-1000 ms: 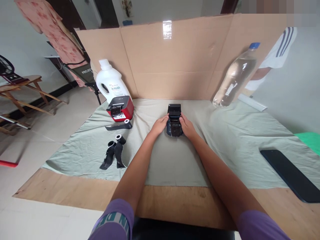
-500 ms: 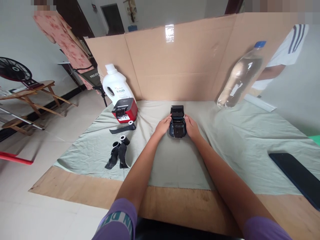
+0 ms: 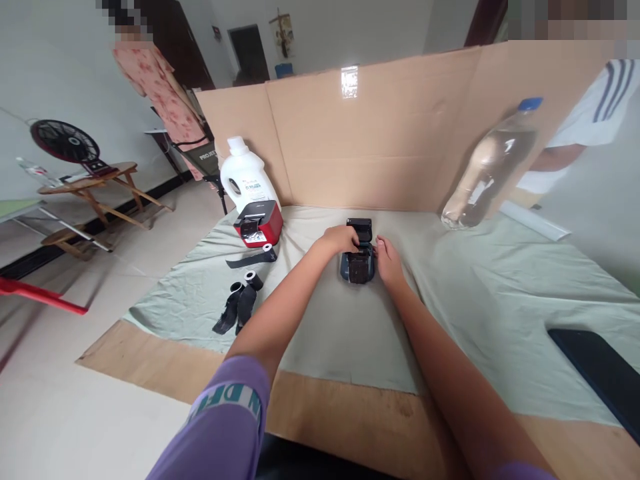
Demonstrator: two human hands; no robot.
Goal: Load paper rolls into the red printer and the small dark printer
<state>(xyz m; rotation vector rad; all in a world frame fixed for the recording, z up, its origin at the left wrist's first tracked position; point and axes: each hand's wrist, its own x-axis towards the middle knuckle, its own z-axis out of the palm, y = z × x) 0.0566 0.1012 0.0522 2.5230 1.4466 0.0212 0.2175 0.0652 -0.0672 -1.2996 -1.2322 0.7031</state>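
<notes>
A small dark label printer (image 3: 358, 257) sits on the cloth with its lid (image 3: 360, 229) tipped up at the back. A strip of black label tape (image 3: 358, 270) hangs over its front. My left hand (image 3: 343, 239) reaches over the printer from the left. Its fingers are bent down into the opening, closed on something I cannot make out. At the printer's right side is my right hand (image 3: 390, 261), fingers curled against the edge and thumb raised. Left of my forearm, several black label rolls (image 3: 251, 280) lie with loose tails.
A red and black printer (image 3: 260, 223) stands before a white detergent bottle (image 3: 247, 175). A cardboard screen (image 3: 360, 147) closes the back. A clear bottle (image 3: 493, 173) leans at right; a dark phone (image 3: 597, 373) lies near the right edge. Two people are beyond the screen.
My left hand has moved from the printer's left side up and over its opening. My right hand stays beside the printer, its grip slightly changed. The whole view has shifted a little.
</notes>
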